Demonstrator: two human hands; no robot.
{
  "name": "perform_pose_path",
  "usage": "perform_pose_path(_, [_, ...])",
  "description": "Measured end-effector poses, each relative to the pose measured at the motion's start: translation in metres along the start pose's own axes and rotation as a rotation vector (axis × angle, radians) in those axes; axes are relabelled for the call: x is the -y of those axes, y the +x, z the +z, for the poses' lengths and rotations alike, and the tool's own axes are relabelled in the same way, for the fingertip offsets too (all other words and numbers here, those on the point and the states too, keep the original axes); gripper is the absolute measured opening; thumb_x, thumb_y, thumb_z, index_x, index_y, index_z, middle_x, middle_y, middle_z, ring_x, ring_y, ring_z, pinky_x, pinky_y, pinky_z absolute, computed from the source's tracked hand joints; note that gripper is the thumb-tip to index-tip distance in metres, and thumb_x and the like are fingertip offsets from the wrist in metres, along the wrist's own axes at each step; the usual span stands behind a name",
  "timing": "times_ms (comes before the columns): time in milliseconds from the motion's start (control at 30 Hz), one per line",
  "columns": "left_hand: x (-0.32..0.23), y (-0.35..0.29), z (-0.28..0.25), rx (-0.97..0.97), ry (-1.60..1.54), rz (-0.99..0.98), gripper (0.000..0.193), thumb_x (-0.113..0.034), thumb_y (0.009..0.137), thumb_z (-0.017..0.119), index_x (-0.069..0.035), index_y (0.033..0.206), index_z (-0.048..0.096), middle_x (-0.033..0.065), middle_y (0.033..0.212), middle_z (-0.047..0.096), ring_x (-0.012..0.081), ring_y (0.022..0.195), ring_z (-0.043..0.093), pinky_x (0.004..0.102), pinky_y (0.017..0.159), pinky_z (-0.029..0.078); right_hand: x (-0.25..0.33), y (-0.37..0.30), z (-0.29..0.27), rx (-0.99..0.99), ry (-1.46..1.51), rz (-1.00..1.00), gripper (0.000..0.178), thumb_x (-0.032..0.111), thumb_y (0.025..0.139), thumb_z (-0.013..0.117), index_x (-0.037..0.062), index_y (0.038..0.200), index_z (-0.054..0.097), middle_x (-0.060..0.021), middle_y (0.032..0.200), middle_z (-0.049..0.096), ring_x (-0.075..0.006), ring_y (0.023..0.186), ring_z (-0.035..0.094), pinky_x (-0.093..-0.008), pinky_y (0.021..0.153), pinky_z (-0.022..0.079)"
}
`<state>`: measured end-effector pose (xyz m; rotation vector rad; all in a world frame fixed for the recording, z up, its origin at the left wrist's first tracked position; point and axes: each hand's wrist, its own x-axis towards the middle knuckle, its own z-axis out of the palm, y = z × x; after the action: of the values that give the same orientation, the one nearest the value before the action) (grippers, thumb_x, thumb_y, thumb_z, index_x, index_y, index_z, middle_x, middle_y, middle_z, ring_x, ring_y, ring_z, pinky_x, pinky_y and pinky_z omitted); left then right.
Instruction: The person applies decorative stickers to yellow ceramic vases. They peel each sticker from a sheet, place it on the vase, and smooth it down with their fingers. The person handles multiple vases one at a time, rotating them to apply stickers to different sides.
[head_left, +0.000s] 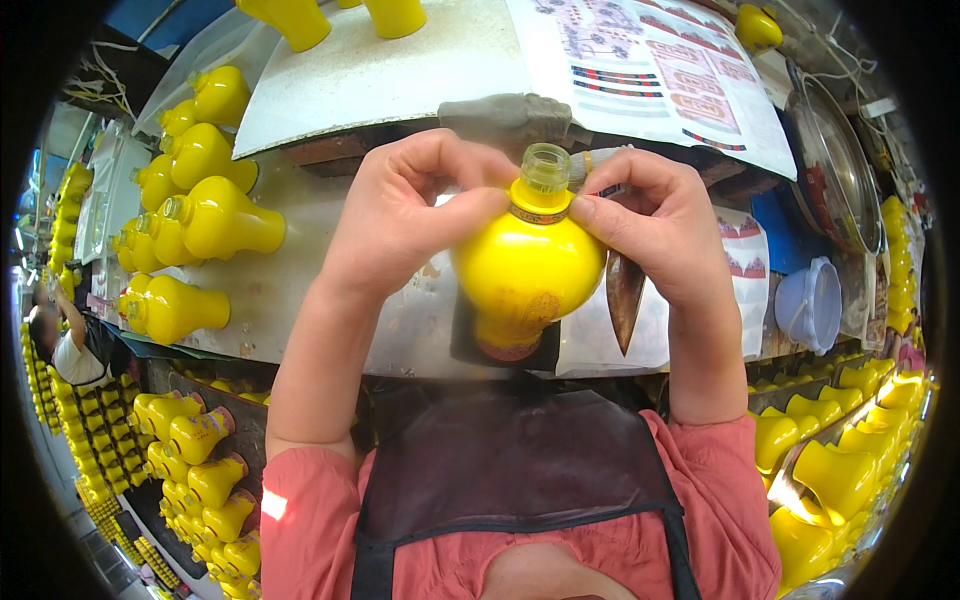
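A glossy yellow bottle [530, 270] with a rounded body and a clear glass neck [546, 168] stands between my hands, its narrower base over a dark pad [465, 335]. A thin patterned band [540, 215] runs round the base of the neck. My left hand [400, 215] pinches at the band's left side, thumb against fingers. On the opposite side, my right hand [660, 220] presses its thumb to the band with the fingers curled behind. Below that hand a brown pointed blade [625, 305] shows; whether it is held or lies on the table cannot be told.
Several yellow bottles [225, 220] lie at the left of the worktable [325, 210]; more [205, 435] fill the racks below. Printed decal sheets [640, 70] lie on a white board [430, 75] at the back. A pale bucket [810, 305] is at right. Another person [75, 350] sits far left.
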<state>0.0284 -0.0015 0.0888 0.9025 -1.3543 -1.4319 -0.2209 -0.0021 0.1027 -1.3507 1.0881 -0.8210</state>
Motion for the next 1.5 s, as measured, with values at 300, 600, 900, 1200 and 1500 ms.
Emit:
perform_pose_path(300, [0.0, -0.007, 0.001, -0.014, 0.021, 0.035, 0.005, -0.001, 0.086, 0.074, 0.0, 0.09, 0.07, 0.007, 0.104, 0.077, 0.0112, 0.098, 0.067, 0.0303, 0.091, 0.054, 0.019, 0.004, -0.006, -0.029, 0.034, -0.024, 0.046, 0.004, 0.088, 0.061, -0.0034, 0.134, 0.065, -0.0012, 0.077, 0.068, -0.0037, 0.057, 0.054, -0.0179, 0.054, 0.044])
perform_pose_path(600, [-0.001, -0.008, 0.0, -0.029, 0.024, 0.022, 0.004, -0.002, 0.087, 0.074, -0.001, 0.09, 0.073, 0.0055, 0.102, 0.077, 0.0097, 0.095, 0.067, 0.0286, 0.088, 0.054, 0.017, 0.007, 0.007, 0.095, -0.199, -0.097, 0.036, 0.025, 0.084, 0.08, -0.0028, 0.107, 0.077, 0.0021, 0.071, 0.064, -0.0012, 0.058, 0.051, -0.0218, 0.052, 0.04])
perform_pose_path(900, [0.001, -0.009, -0.001, 0.006, -0.018, 0.028, 0.014, -0.001, 0.086, 0.075, -0.002, 0.099, 0.07, 0.0051, 0.101, 0.075, 0.0102, 0.095, 0.067, 0.0275, 0.088, 0.055, 0.026, -0.001, 0.003, 0.147, -0.297, -0.089, 0.034, 0.017, 0.086, 0.082, 0.0002, 0.116, 0.077, 0.0026, 0.076, 0.067, 0.0006, 0.061, 0.053, -0.0189, 0.055, 0.04])
perform_pose_path(1200, [-0.002, -0.01, -0.002, 0.0, -0.178, -0.071, 0.04, 0.001, 0.087, 0.075, -0.003, 0.125, 0.063, 0.0035, 0.098, 0.073, 0.0088, 0.089, 0.068, 0.0232, 0.082, 0.055, 0.021, -0.003, 0.006, 0.132, -0.277, -0.149, 0.033, 0.018, 0.082, 0.082, 0.0029, 0.111, 0.079, 0.0037, 0.075, 0.062, -0.0003, 0.06, 0.047, -0.0202, 0.055, 0.036])
perform_pose_path(1500, [-0.002, -0.007, 0.002, 0.021, -0.152, -0.058, 0.036, 0.002, 0.09, 0.07, -0.003, 0.125, 0.064, 0.0037, 0.107, 0.072, 0.0103, 0.097, 0.066, 0.0246, 0.088, 0.053, 0.017, -0.007, 0.005, 0.101, -0.33, -0.197, 0.037, 0.018, 0.08, 0.084, 0.0012, 0.112, 0.078, 0.0038, 0.08, 0.058, -0.001, 0.064, 0.048, -0.02, 0.059, 0.036])
